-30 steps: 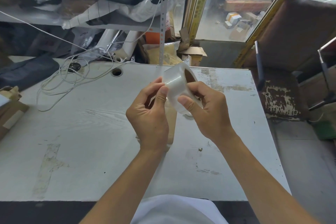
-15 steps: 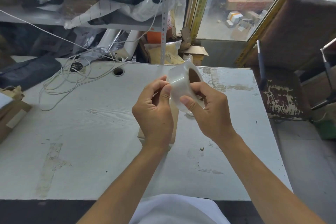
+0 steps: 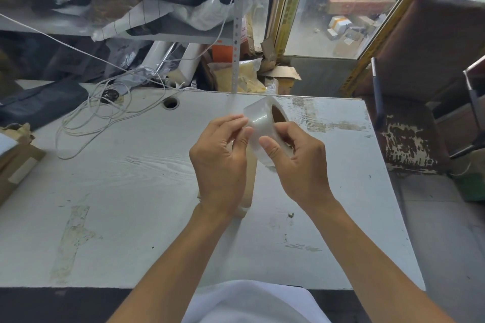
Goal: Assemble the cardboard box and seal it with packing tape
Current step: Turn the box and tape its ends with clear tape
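Apparently early: right hand [image 3: 301,162] grips tape roll [image 3: 258,123]; left hand [image 3: 220,162] fingertips pinch at roll's 9 o'clock edge; cardboard box [image 3: 250,181] beneath, unsealed.

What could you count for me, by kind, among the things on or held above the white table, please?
Hands: 2, left hand and right hand, both holding the tape roll
Tape roll: 1
Cardboard box, mostly hidden behind the hands: 1
White cable, tangled: 1
Total: 5
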### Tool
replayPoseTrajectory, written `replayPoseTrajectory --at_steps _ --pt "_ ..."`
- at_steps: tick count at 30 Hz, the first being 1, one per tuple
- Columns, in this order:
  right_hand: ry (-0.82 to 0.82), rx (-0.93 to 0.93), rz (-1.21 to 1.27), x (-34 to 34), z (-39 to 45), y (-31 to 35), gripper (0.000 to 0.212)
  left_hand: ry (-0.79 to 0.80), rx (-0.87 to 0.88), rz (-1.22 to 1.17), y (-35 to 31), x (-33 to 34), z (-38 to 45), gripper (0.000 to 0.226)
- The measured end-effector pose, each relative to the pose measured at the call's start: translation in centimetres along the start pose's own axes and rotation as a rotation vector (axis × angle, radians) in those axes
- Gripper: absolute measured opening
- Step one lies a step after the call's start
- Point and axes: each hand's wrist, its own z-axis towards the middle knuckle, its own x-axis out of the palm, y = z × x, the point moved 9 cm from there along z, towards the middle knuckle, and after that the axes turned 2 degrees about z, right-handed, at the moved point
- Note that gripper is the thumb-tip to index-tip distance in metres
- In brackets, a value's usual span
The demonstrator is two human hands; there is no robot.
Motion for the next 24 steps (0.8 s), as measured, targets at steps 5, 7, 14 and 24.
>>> replayPoseTrajectory --at_steps 5,7,14,24 --pt "0.009 -0.096 -0.083 0.0 -0.1 1.2 0.024 -0.027 -0.203 -0.177 1.5 -0.1 0.0 0.009" --pt "0.007 -0.127 -0.103 0.0 -0.1 1.7 0.023 -0.038 -0.297 -0.232 2.2 -0.1 -0.2 0.010" --pt "0.052 -0.194 -0.137 0.1 0.0 2.1 0.024 0.016 -0.273 -0.153 1.9 0.0 -0.3 0.006" --pt "0.041 -0.178 -0.115 -0.2 -0.1 2.2 0.020 0.133 -0.132 0.077 0.7 1.7 -0.1 0.009"
